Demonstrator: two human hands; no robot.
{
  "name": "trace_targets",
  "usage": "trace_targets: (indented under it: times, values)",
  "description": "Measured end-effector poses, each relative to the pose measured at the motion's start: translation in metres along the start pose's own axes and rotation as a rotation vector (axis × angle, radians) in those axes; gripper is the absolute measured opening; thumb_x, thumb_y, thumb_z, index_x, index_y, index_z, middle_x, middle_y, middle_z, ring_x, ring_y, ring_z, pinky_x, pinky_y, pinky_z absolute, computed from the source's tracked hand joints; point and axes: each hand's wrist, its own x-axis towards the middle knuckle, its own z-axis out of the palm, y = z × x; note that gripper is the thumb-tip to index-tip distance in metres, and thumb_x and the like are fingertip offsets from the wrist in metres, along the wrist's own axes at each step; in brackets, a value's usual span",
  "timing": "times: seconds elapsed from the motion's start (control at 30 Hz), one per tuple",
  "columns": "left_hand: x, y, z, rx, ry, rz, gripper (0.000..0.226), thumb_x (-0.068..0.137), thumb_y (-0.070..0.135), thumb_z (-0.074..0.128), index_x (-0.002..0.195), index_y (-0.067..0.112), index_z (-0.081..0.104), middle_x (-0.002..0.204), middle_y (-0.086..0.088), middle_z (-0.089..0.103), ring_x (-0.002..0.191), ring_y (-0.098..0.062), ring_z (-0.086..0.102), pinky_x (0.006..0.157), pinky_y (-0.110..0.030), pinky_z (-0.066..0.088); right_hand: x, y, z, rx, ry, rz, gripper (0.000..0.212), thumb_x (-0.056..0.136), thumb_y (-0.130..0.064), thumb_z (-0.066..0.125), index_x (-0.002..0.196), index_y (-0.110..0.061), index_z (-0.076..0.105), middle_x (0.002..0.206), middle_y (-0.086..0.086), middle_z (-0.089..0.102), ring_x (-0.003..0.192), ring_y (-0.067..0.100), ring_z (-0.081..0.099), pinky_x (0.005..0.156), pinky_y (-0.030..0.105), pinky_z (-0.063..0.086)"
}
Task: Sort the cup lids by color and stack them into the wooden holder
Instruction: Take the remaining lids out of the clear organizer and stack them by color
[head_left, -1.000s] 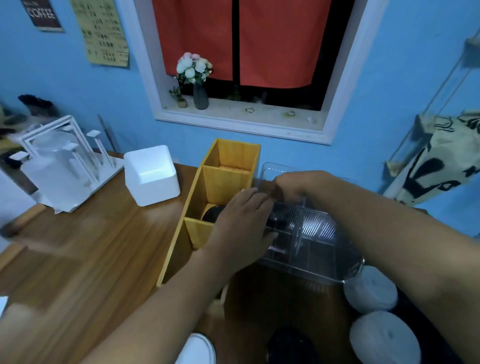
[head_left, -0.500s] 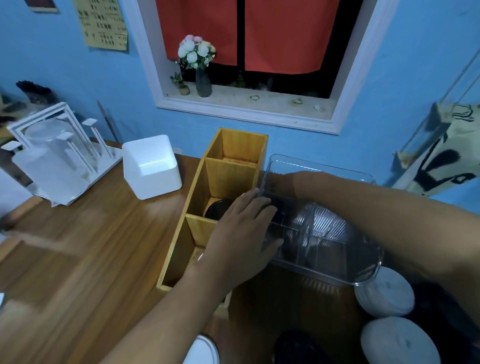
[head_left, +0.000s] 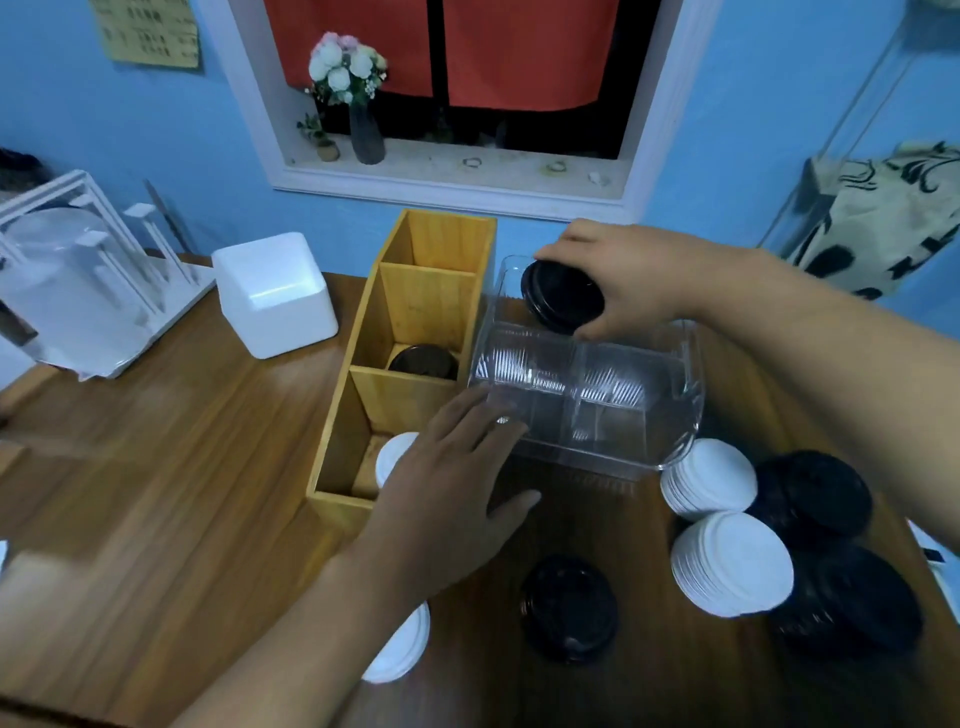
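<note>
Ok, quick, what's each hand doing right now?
Left hand: open, fingers straight, at the clear bin's near corner.
Right hand: holding a black lid above the bin.

A blue wall (head_left: 104, 130) stands at the far side, with a white-framed window (head_left: 649, 156) hung with red curtains (head_left: 519, 52). A vase of flowers (head_left: 358, 104) sits on its sill (head_left: 467, 174). A yellow poster (head_left: 150, 36) hangs far left, a patterned cloth (head_left: 883, 218) right. The surface (head_left: 182, 493) is brown wood.

The three-slot wooden holder (head_left: 405, 397) has black lids (head_left: 423, 361) mid-slot, white lids (head_left: 390, 457) nearest (one black lid (head_left: 563, 301) held tilted).
</note>
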Motion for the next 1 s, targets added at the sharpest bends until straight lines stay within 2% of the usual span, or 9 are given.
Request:
trace_targets:
  times: [0.17,0.23,0.4,0.57,0.63,0.7,0.83,0.93,1.0]
  values:
    - [-0.058,0.015,0.022,-0.116,-0.153,-0.044,0.066,0.095,0.065,0.051,0.153,0.037,0.037,0.160,0.023,0.028,0.150,0.005,0.002,0.117,-0.018,0.004,-0.110,-0.063,0.028,0.215,-0.031,0.059,0.099,0.070,-0.070,0.068,0.151,-0.048,0.016,0.146,-0.019,0.031,0.128,0.011,0.045,0.098,0.039,0.049]
    - [-0.083,0.022,0.035,-0.165,-0.210,-0.069,0.072,0.093,0.067,0.053,0.156,0.040,0.029,0.161,0.026,0.021,0.146,0.010,-0.002,0.120,-0.019,0.008,-0.154,-0.092,0.052,0.285,-0.091,0.072,0.100,0.072,-0.072,0.067,0.152,-0.049,0.011,0.153,-0.024,0.023,0.134,0.003,0.037,0.103,0.031,0.045]
    - [-0.115,0.038,0.058,-0.214,-0.371,-0.146,0.089,0.091,0.070,0.054,0.159,0.045,0.002,0.166,0.027,0.000,0.153,-0.002,0.005,0.113,-0.017,0.005,-0.237,-0.145,0.129,0.433,-0.190,0.112,0.102,0.071,-0.072,0.064,0.155,-0.047,0.012,0.151,-0.030,0.019,0.133,-0.004,0.035,0.096,0.012,0.034]
    - [-0.112,0.040,0.076,-0.196,-0.384,-0.007,0.094,0.093,0.067,0.055,0.159,0.044,-0.007,0.164,0.023,-0.022,0.154,-0.008,-0.004,0.121,-0.026,0.013,-0.282,-0.161,0.182,0.383,-0.190,0.201,0.101,0.072,-0.071,0.058,0.157,-0.041,0.012,0.149,-0.023,0.023,0.133,0.005,0.036,0.091,0.021,0.045]
    - [-0.108,0.041,0.083,-0.172,-0.377,0.032,0.089,0.094,0.066,0.053,0.160,0.041,0.000,0.165,0.020,-0.021,0.155,-0.011,-0.003,0.122,-0.032,0.018,-0.289,-0.159,0.194,0.347,-0.154,0.249,0.102,0.073,-0.068,0.058,0.158,-0.039,0.010,0.150,-0.020,0.025,0.132,0.007,0.034,0.089,0.024,0.047]
    - [-0.106,0.042,0.090,-0.164,-0.354,0.048,0.081,0.095,0.063,0.053,0.161,0.037,0.013,0.168,0.016,-0.013,0.156,-0.014,0.002,0.120,-0.031,0.017,-0.295,-0.156,0.203,0.381,-0.131,0.290,0.100,0.076,-0.061,0.059,0.159,-0.037,0.008,0.157,-0.019,0.022,0.140,0.007,0.024,0.101,0.028,0.044]
    - [-0.111,0.045,0.095,-0.194,-0.264,0.057,0.067,0.092,0.058,0.063,0.150,0.029,0.042,0.166,0.010,0.016,0.150,-0.016,0.023,0.113,-0.027,0.023,-0.319,-0.151,0.211,0.638,-0.030,0.381,0.094,0.079,-0.025,0.066,0.157,-0.043,0.015,0.164,-0.024,0.008,0.151,0.001,0.005,0.122,0.033,0.022]
    - [-0.116,0.047,0.097,-0.271,-0.236,-0.008,0.075,0.084,0.057,0.073,0.146,0.028,0.042,0.163,0.013,0.023,0.146,-0.009,0.028,0.113,-0.022,0.026,-0.328,-0.160,0.211,0.628,0.210,0.638,0.081,0.079,-0.054,0.072,0.150,-0.036,0.036,0.149,-0.017,0.039,0.134,0.007,0.037,0.103,0.038,0.047]
    - [-0.114,0.048,0.099,-0.319,-0.232,-0.071,0.089,0.079,0.056,0.080,0.151,0.028,0.035,0.162,0.011,0.029,0.145,-0.008,0.031,0.113,-0.023,0.027,-0.317,-0.172,0.210,0.540,0.235,0.785,0.089,0.073,-0.080,0.059,0.145,-0.031,0.041,0.131,-0.011,0.049,0.117,0.013,0.047,0.083,0.037,0.054]
